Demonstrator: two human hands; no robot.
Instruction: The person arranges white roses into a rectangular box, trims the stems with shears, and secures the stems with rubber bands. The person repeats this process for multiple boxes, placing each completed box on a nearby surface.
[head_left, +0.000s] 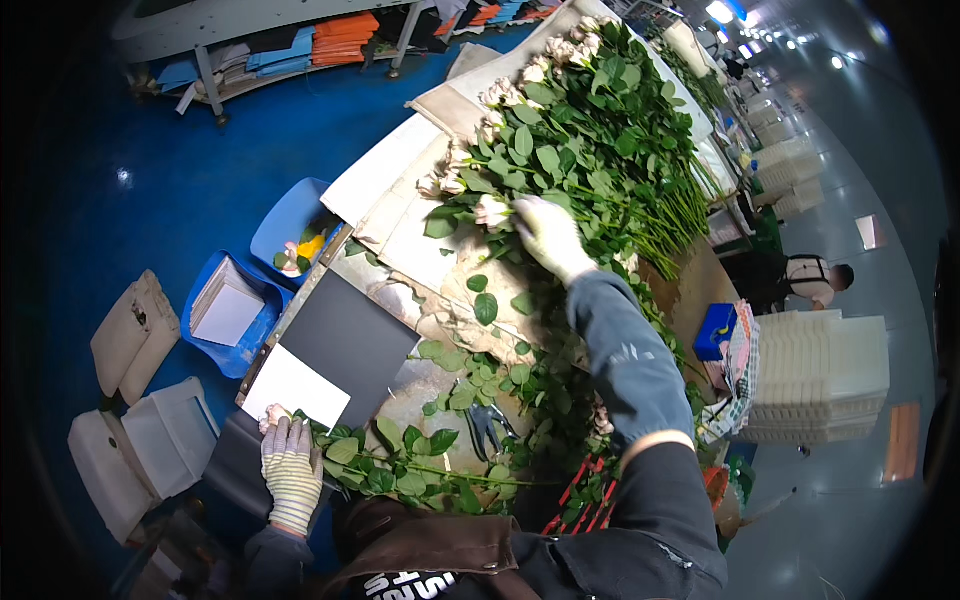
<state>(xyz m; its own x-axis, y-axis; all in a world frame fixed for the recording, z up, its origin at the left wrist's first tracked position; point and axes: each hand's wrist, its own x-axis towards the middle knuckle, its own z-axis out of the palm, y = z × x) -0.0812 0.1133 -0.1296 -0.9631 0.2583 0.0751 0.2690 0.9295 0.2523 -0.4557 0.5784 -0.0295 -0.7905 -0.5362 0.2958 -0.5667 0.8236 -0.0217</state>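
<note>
My left hand (291, 457), in a striped knit glove, lies closed over the neck of a pale pink rose (276, 415). That bloom rests on a white sheet (296, 388), and its leafy stem (450, 474) stretches right along the near side of the worktable. Farther forward, my gloved right hand (551, 232) has its fingers curled behind the head of another pale rose (492, 212), slightly blurred. Beyond it spreads a large heap of leafy roses (592, 142), blooms to the left and cut stems (675, 225) to the right.
A dark grey sheet (341, 330) and a dark-handled cutting tool (487, 433) lie on the table among loose leaves. Blue bins (232, 364) hang at its left edge, one holding paper. White stacked crates (817, 375) and a person (810, 277) are at right.
</note>
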